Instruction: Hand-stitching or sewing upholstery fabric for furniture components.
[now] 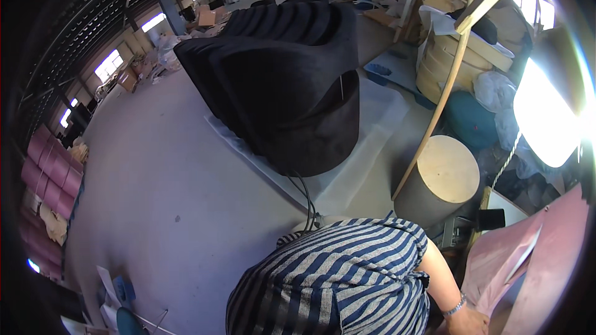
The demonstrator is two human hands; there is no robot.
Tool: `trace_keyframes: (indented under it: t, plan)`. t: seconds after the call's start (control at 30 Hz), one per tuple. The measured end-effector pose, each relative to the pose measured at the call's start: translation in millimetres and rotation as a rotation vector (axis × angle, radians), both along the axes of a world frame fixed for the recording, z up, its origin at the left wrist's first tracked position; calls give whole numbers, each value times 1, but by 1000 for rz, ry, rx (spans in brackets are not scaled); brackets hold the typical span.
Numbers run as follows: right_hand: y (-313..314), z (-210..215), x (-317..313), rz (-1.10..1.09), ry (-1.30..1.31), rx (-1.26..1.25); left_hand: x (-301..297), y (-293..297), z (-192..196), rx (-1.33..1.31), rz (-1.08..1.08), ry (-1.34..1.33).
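A bare arm in a blue-and-grey striped sleeve (366, 254) comes up from the lower edge and reaches to the lower right. It appears to be my left arm, with a metal-banded watch (456, 306) at its wrist. My left hand (470, 322) lies at the bottom edge, against a pink sheet of material (503, 267). Its fingers are cut off by the picture's rim, so I cannot see whether they grip the sheet. My right hand is out of view. Dark cables (308, 201) hang beside the striped cloth.
Stacked black ribbed shells (279, 80) stand on a white sheet (366, 161) on the floor. A round wood-topped drum (448, 167), a wooden pole (444, 99) and a bright lamp (546, 115) are at the right. Pink rolls (53, 167) line the left.
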State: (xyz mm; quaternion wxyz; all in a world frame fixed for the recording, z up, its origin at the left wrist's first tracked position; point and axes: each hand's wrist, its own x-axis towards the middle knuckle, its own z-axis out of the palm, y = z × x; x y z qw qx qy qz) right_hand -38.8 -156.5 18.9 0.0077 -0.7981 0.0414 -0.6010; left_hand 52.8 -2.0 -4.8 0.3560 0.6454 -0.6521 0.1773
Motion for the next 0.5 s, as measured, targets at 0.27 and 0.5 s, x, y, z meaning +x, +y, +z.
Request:
trace_keyframes:
  t: [0.27,0.5]
  plan:
    - [-9,-21,-19,-151,244,242,9,23,21,181,175,-22]
    - [17,20,-25,-28,198,146,13,20,45,291,119,108]
